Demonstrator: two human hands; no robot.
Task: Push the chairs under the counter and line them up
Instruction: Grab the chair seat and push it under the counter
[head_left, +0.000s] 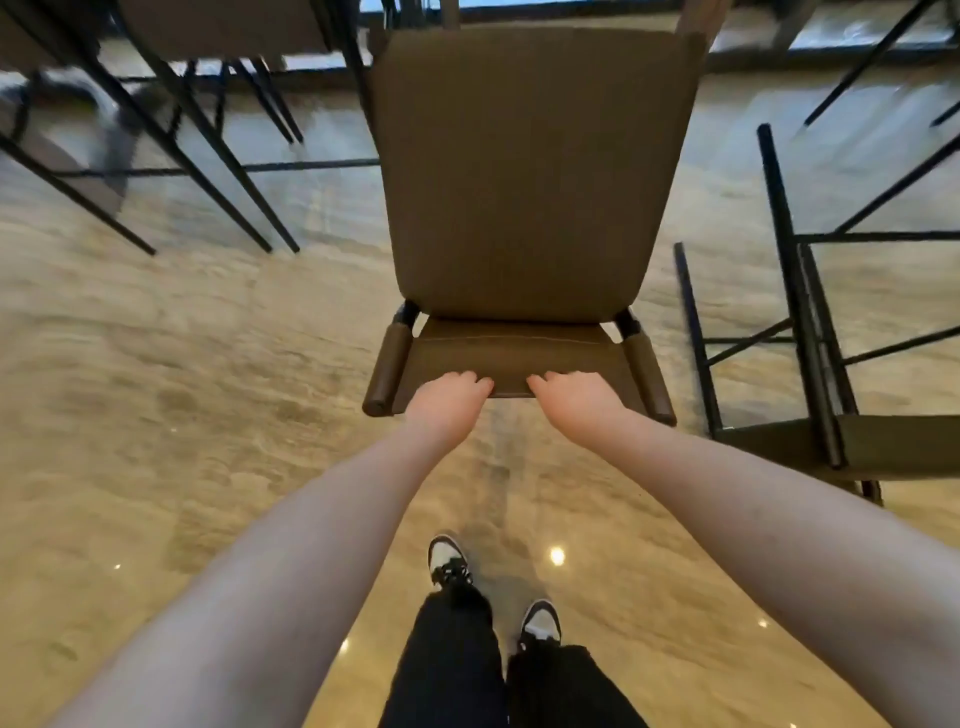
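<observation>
Head view looks straight down the back of a brown padded chair (524, 176) in the centre of the frame, its seat reaching toward the top edge, where a dark underside, probably the tabletop (571, 8), crosses. How far the seat is under it cannot be told. Both hands rest on the top edge of the low backrest: the left hand (447, 402) and the right hand (576, 400) sit side by side near the middle, fingers (470, 378) curled over the rim and grasping it. Holding the back centrally, arms out straight, would let the push run true rather than swing the chair to one side; that is my reading.

Another chair (810, 332), lower right, stands nearer the person than the held one, black legs and crossbars showing, so it looks not yet lined up. More black-legged chairs (208, 130) fill the upper left.

Underfoot is a glossy beige stone floor (182, 415) catching ceiling-light glints, smooth enough that legs should slide. Two sneakers (449, 561) and dark trousers show at the bottom centre.
</observation>
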